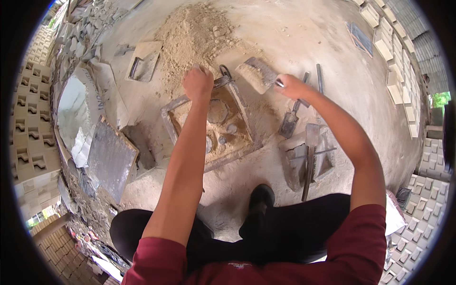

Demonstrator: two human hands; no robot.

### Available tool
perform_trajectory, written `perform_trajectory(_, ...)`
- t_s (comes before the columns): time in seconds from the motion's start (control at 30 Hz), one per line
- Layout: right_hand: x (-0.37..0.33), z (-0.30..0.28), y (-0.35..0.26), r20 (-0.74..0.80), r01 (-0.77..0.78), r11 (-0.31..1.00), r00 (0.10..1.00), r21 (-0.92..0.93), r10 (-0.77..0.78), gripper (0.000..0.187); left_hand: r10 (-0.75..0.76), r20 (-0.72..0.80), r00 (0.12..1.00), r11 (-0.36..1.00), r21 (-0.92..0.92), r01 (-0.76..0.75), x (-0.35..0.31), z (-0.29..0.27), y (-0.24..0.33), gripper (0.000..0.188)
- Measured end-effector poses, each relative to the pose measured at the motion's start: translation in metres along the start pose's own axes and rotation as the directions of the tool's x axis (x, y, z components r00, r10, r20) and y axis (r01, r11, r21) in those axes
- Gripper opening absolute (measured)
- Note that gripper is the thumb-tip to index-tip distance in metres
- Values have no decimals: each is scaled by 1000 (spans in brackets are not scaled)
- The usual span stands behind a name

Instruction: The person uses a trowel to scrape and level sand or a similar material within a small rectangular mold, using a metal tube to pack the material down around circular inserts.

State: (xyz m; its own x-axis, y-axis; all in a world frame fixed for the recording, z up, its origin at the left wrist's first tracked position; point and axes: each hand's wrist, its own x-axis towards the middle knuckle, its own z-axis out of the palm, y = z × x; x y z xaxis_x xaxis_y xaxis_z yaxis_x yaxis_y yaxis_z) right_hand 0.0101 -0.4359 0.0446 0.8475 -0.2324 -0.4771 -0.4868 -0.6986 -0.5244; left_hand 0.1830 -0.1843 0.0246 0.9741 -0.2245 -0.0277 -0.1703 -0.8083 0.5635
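A square mould frame (251, 126) lies on the floor in front of me. Inside it, a large round form (218, 111) and smaller round pieces, one of them a grey disc (232, 128), sit among loose sand. At the frame's far side is my left hand (198, 83), its fingers curled and closed. What they grip, if anything, is hidden. Beside it, a dark loop handle (225, 71) rises from the frame's far corner. To the right, my right hand (290, 87) is wrapped round the handle of a flat trowel (265, 70), whose broad blade carries sand.
Behind the frame rises a sand heap (194, 35). A wooden float (145, 61) lies to its left. A small shovel (289, 124) and a metal mould (294, 164) are at right. A dark board (111, 159) leans at left. Stacked blocks (35, 118) line the sides.
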Motion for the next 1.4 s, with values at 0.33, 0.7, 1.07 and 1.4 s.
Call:
perform_trajectory(0.33,-87,17,-91,-20,-90,867,993,490,114,37,474,-228,851,741,-418,-525,-32,-11,-66,43)
perform_trajectory(0.7,-119,102,-155,-349,-98,978,924,183,158,45,550,-74,832,749,-399,-530,-90,5,-38,59)
perform_trajectory(1.07,-189,137,-176,-334,-63,952,928,301,167,38,702,148,697,709,-57,-703,-159,4,-52,62)
perform_trajectory(1.4,-133,132,-175,-514,-6,1000,858,-28,-9,38,589,176,789,781,126,-611,-124,4,-37,70)
